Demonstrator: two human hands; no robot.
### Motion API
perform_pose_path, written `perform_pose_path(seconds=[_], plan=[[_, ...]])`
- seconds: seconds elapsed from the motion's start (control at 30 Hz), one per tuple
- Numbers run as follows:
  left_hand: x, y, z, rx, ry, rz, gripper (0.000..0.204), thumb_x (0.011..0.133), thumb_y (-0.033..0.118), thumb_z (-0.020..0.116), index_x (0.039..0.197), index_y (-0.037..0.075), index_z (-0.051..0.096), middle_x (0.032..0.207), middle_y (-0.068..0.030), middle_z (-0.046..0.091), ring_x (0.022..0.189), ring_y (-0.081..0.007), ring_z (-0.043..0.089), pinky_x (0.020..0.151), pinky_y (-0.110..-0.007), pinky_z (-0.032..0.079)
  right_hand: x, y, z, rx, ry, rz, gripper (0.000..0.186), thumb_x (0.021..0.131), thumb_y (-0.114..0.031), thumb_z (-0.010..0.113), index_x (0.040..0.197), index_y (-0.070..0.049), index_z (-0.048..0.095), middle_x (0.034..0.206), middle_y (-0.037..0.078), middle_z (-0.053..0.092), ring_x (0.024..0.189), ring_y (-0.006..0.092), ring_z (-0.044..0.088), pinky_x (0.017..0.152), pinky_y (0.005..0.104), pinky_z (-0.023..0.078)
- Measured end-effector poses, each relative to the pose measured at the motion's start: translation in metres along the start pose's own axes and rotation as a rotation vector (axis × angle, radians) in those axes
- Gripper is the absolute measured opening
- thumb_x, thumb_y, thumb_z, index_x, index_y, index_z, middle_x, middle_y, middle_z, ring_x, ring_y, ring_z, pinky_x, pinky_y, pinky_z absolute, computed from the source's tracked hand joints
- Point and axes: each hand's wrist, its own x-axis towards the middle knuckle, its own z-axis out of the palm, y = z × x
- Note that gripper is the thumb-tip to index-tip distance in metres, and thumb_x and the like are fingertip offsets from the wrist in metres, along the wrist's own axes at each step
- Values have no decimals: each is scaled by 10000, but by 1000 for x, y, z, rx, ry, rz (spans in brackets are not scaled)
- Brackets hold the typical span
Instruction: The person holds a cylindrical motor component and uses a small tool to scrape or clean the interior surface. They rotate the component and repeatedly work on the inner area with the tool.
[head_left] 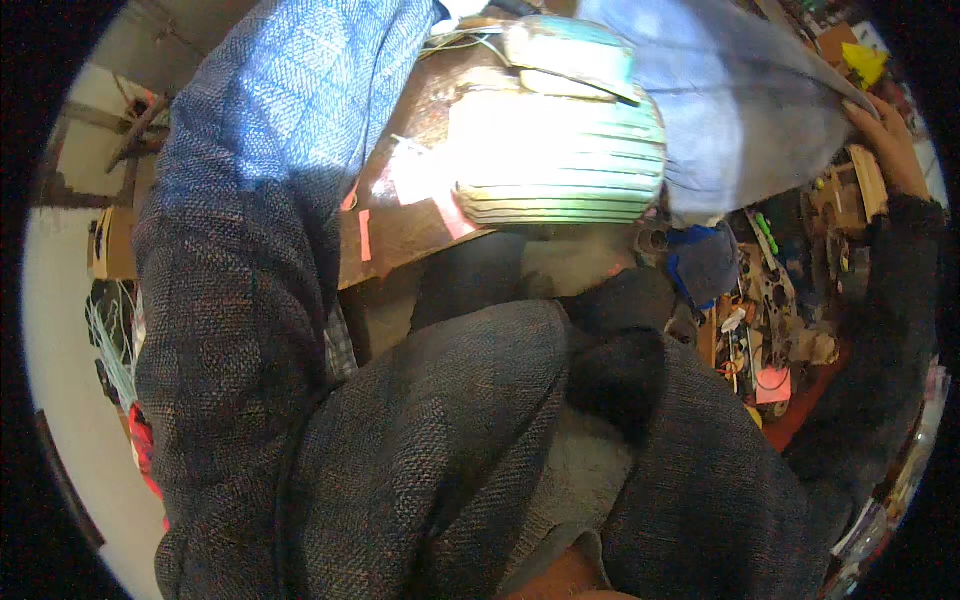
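The biggest thing is the dark checked jacket (pixel 430 430), which fills the space below the ribbed motor (pixel 560 150). Its left sleeve (pixel 235 330) goes up past the motor's left side. The left hand does not show, so I cannot tell what its fingers do.

A brown wooden table (pixel 405 225) is under the motor and shows to its left.

A wide grey-blue cloth (pixel 745 110) is just to the right of the motor. It is wide near the motor and gets thin far from it. It looks smooth, with a bright patch on the side near the motor. I think it is soft, light and bendy, not easy to break. The thin end looks best to take hold of. I cannot tell if it is part of someone's clothes.

The motor looks pale green, with long ridges low down and a box-like part on top. Strong light makes its middle white. I think it is heavy, hard and stiff, and maybe a bit slippery. Two hands under its sides would be a good hold.

The right hand (pixel 890 145) is well to the right of the motor, at the cloth's thin end. I cannot tell if its fingers pinch it.

A small pink strip (pixel 365 235) lies left of the motor.
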Motion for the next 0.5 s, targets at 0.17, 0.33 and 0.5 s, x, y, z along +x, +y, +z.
perform_pose_path(seconds=[0.17, 0.33, 0.5], plan=[[-68, 18, 0, 40, -166, 137, 615, 976, 484, 691, 1291, -44, 693, 1278, -254, 713, 1124, -364, 698, 967, -448, 550, 2, 16, -25, 39, 100, 110, 540, 1000, -400, 708, 1399, -47, 622, 1241, 86, 696, 1075, 180, 679, 905, 344, 545], [-101, 33, 5, 81, -321, 280, 618, 961, 493, 694, 1315, -13, 668, 1317, -239, 688, 1177, -367, 673, 1014, -454, 532, -8, 29, -27, 68, 126, 86, 469, 1025, -381, 682, 1352, -54, 607, 1021, 72, 722, 726, 138, 684, 597, 316, 538], [-117, 38, 7, 105, -403, 370, 625, 947, 501, 697, 1339, 18, 644, 1357, -223, 664, 1229, -370, 649, 1060, -459, 514, 8, 7, -10, -171, -60, 164, 457, 1007, -365, 692, 1296, -12, 669, 1017, 69, 746, 864, 157, 701, 730, 336, 551]])
